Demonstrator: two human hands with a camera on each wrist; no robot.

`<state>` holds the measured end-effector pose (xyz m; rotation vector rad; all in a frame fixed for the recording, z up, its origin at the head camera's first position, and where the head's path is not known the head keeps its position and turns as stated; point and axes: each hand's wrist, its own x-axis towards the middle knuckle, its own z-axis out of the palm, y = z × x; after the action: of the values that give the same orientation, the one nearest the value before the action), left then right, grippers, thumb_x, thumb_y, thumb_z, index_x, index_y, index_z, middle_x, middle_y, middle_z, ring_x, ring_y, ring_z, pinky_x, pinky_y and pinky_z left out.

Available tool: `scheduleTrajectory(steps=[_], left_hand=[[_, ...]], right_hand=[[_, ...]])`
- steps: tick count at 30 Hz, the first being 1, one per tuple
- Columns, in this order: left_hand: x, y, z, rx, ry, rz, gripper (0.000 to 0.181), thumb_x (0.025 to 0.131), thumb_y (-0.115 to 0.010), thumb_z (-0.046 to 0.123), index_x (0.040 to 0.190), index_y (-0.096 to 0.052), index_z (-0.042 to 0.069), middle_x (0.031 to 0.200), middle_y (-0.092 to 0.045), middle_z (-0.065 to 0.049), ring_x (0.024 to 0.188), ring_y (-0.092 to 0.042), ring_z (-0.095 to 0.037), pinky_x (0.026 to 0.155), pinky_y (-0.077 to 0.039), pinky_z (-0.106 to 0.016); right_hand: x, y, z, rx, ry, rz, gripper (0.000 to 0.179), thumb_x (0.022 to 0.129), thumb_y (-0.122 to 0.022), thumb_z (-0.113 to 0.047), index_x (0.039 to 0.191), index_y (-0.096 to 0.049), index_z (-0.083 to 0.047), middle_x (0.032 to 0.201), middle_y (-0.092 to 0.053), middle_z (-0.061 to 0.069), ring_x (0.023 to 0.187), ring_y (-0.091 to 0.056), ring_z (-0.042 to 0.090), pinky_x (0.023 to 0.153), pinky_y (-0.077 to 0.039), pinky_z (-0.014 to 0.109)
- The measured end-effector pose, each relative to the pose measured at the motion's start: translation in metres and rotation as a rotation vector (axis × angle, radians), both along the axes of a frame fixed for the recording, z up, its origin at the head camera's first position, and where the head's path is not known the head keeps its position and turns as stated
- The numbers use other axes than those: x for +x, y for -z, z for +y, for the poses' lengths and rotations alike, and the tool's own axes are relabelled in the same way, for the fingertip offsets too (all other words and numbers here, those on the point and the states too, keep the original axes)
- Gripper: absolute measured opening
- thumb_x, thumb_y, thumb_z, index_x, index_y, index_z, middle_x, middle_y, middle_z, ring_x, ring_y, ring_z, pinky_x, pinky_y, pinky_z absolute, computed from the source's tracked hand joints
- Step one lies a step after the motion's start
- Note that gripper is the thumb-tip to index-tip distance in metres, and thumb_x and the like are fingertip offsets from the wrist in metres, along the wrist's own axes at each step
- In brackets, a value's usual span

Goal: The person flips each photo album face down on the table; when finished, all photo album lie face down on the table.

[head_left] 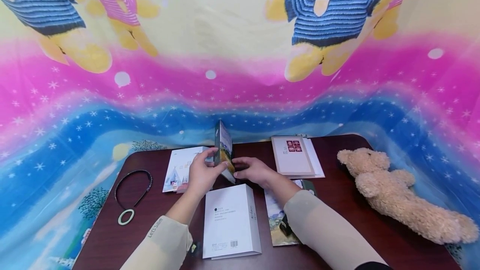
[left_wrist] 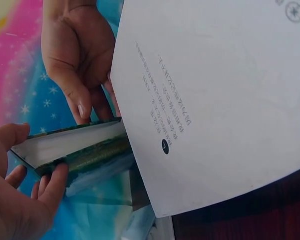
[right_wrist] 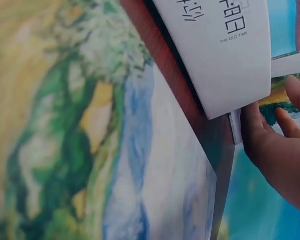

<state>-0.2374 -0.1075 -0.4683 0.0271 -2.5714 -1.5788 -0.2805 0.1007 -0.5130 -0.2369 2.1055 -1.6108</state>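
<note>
My L fingers (head_left: 208,153) are pinching the painted book (head_left: 225,145) around its lower half, thumb on one cover, the others across on the opp. side; my R fingers (head_left: 245,161) are loosely extended at its lower R edge, seemingly touching, tho can't tell how firmly, so L is prob. doing most of the holding. Book's up on end, tilted a bit, in front of the backdrop cloth (head_left: 258,107), toward the far side of the surface (head_left: 161,201), beyond the white book (head_left: 228,230) that's btwn my forearms; can't tell if its bottom touches down. Handling, my guess: moderate wt., easy w/ 2 hands. Covers look stiff & smooth, so might slip a little; the white page block (left_wrist: 65,145) is prob. softer & could fan out, & corners would dent 1st if dropped. Best hold: flat across both covers, close to the spine, approx. mid-height, w/ R steadying the opp. edge; wouldn't lift by one cover only b/c it could swing open & strain the hinge. To its L lies a white illustrated book (head_left: 178,172), to its R a beige book (head_left: 290,161) w/ red squares, so watch for bumps.
</note>
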Motion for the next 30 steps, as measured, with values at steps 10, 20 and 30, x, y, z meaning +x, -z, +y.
scheduleTrajectory(steps=[10, 20, 30], left_hand=[[0.004, -0.009, 0.005, -0.114, -0.023, 0.027, 0.049, 0.086, -0.085, 0.036, 0.131, -0.07, 0.024, 0.133, -0.065, -0.008, 0.108, -0.067, -0.028, 0.075, -0.061, -0.044], [0.004, -0.012, 0.01, -0.147, -0.01, 0.052, 0.047, 0.085, -0.087, 0.033, 0.128, -0.07, 0.019, 0.127, -0.067, -0.007, 0.103, -0.071, -0.026, 0.071, -0.062, -0.04], [0.003, -0.009, 0.013, -0.192, 0.009, 0.083, 0.054, 0.083, -0.088, 0.038, 0.129, -0.07, 0.019, 0.121, -0.068, -0.004, 0.104, -0.068, -0.024, 0.076, -0.06, -0.041]], right_hand=[[-0.004, 0.006, -0.006, -0.123, -0.021, -0.052, 0.056, 0.096, -0.073, -0.006, 0.149, -0.054, -0.008, 0.146, -0.057, 0.016, 0.13, -0.059, 0.03, 0.104, -0.052, 0.045], [-0.006, -0.006, -0.006, -0.201, -0.038, -0.084, 0.059, 0.097, -0.068, -0.001, 0.153, -0.047, -0.001, 0.147, -0.056, 0.018, 0.128, -0.061, 0.029, 0.104, -0.052, 0.044], [-0.005, -0.032, 0.002, -0.333, -0.024, -0.087, 0.065, 0.099, -0.065, 0.002, 0.158, -0.041, -0.01, 0.156, -0.048, 0.015, 0.13, -0.06, 0.03, 0.103, -0.053, 0.047]])
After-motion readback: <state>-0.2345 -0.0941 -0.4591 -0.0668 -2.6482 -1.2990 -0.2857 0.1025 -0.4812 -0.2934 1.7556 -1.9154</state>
